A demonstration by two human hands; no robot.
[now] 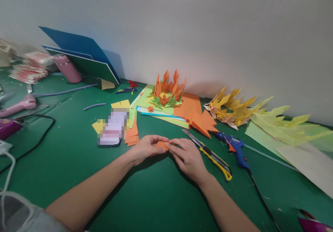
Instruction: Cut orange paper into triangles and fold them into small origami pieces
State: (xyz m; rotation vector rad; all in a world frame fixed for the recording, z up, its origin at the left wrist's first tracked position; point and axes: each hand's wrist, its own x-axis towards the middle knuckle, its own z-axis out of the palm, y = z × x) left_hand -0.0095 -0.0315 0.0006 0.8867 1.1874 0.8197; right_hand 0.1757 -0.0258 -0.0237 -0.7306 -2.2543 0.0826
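Note:
Both of my hands meet on a small piece of orange paper (162, 144) lying on the green mat (78, 155). My left hand (147, 148) curls around its left side, fingers closed on it. My right hand (186, 155) pinches its right edge with fingertips pressed together. Most of the paper is hidden under my fingers. A yellow utility knife (213, 155) with its blade out lies just right of my right hand. A small stack of orange paper pieces (132, 136) sits just left of my left hand.
An orange folded paper flower (168, 91) stands on coloured sheets by the white wall. Yellow paper flowers (231, 108) and pale green sheets (291, 127) lie to the right. A blue glue gun (236, 150), a pink bottle (66, 68), black cable (39, 138) and blue boards (78, 48) surround the mat.

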